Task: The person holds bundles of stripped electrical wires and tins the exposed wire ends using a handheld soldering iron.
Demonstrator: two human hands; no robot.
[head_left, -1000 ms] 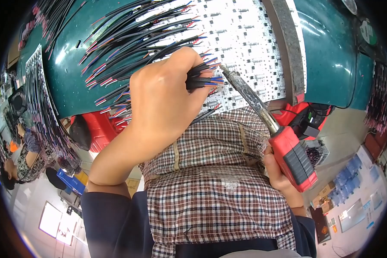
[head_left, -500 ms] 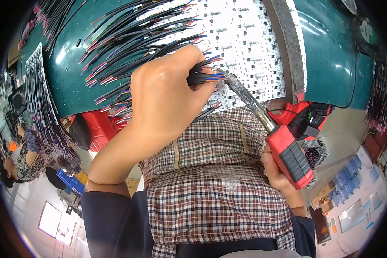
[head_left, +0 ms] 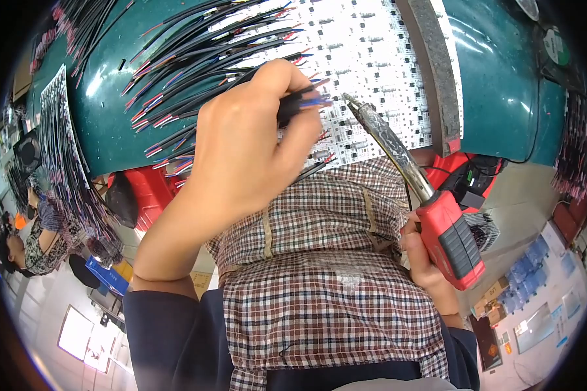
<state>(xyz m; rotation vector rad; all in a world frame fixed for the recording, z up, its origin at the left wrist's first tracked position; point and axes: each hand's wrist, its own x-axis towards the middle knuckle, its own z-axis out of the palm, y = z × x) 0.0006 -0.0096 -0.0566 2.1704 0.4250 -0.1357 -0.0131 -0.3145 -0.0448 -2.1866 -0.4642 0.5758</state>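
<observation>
My left hand (head_left: 241,140) is closed around a few short black cables (head_left: 290,109) with blue and red wire ends, blurred by motion. It hovers over the left part of a white sheet of circuit boards (head_left: 372,72). In my right hand (head_left: 421,257) is a red and black soldering iron (head_left: 453,241), its metal tip pointing up and left over the boards, a little right of the wire ends and apart from them. Many black cables (head_left: 195,72) with red, blue and white ends lie along the sheet's left side.
A dark metal bar (head_left: 437,78) lies across the sheet's right side on the green table (head_left: 496,85). More cable bundles (head_left: 68,137) hang at the left, near another person (head_left: 36,244). Red stools (head_left: 150,199) stand below the table edge.
My left hand has moved slightly up and left with the cables. The iron's tip has drawn back from the wire ends, and its handle has shifted right.
</observation>
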